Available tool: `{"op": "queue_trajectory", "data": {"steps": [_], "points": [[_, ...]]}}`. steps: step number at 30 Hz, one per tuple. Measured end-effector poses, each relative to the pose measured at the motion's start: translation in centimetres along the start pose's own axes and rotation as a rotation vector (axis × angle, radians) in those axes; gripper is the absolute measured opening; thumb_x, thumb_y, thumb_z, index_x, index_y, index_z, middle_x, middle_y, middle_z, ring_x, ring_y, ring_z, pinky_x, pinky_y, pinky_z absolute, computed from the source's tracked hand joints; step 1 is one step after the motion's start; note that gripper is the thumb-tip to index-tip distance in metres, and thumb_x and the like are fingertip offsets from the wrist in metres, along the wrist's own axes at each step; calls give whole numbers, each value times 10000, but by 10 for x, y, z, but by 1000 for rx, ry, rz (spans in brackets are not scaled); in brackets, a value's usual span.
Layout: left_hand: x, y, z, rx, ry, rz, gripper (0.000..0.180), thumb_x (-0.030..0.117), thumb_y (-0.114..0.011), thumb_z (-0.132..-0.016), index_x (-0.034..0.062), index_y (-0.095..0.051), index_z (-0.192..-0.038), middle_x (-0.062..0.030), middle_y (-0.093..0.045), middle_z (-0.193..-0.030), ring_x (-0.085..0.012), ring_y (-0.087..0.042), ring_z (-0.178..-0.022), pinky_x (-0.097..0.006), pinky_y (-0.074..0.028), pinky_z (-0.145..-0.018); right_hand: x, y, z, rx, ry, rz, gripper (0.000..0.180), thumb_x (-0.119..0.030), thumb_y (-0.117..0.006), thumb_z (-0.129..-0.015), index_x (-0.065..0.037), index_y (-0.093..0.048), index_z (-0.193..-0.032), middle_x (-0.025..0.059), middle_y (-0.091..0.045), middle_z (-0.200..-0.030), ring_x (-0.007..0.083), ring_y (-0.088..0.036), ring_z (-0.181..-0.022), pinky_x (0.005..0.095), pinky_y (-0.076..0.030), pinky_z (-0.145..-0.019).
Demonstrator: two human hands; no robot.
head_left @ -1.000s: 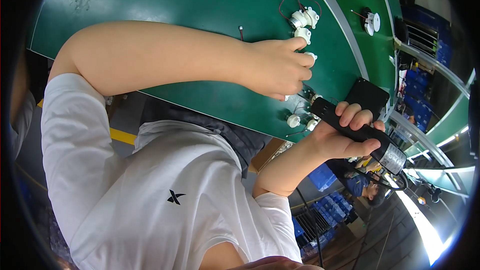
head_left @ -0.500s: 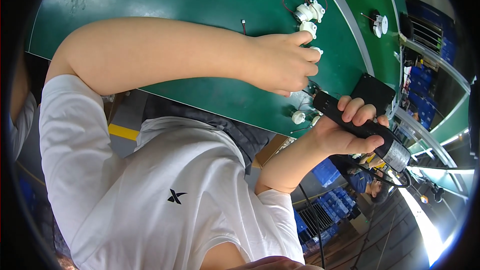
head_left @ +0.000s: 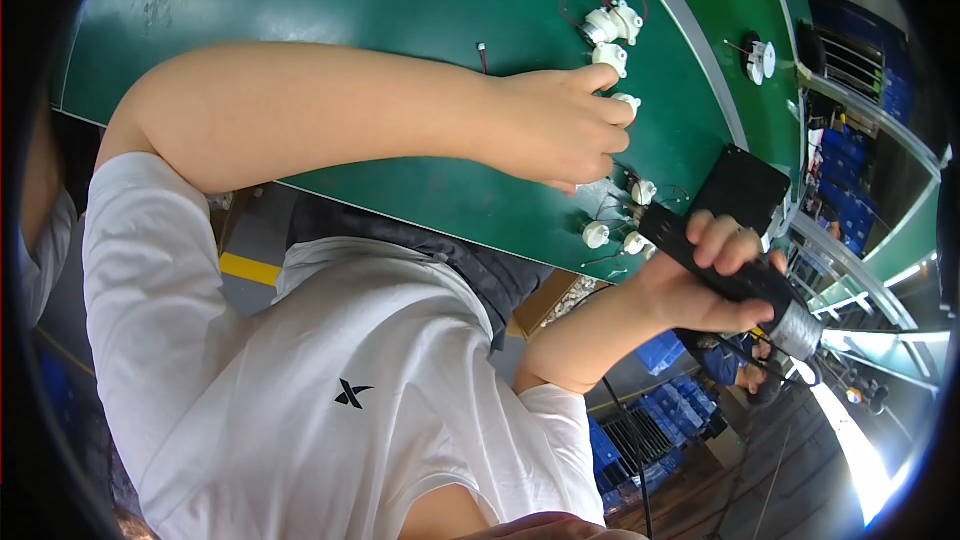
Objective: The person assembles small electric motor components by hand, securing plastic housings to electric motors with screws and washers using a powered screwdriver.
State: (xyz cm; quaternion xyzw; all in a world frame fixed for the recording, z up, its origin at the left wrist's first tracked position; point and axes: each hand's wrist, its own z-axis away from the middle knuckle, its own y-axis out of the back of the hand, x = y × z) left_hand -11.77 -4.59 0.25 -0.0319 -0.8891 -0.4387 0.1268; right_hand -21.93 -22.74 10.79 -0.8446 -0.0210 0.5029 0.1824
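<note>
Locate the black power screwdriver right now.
In the head view, right of centre: the black power screwdriver is gripped in the right hand, just off the green table edge.

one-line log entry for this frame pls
left hand: pinching small white motor part on green table | right hand: gripping black electric screwdriver | loose white parts near edge

You're in a factory assembly workshop: a long green bench point(head_left: 420, 0) with metal rails carries small white wired motor parts point(head_left: 610, 25), your electric screwdriver point(head_left: 735, 275) trails a cable, and blue parts bins point(head_left: 655, 350) sit stacked on the floor below.
</note>
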Motion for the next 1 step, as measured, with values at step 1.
{"op": "queue_trajectory", "data": {"steps": [1], "points": [[-1,1,-5,3,-17,-2,280,424,-755,-754,148,-746,-799,46,-609,-899,-148,-495,-1056,-409,-362,-930,-12,8,-2,26,50,-59,582,-617,-544,-961,-175,-500,-1337,8,-497,-763,168,-475,-593,334,-444,-587]]}}
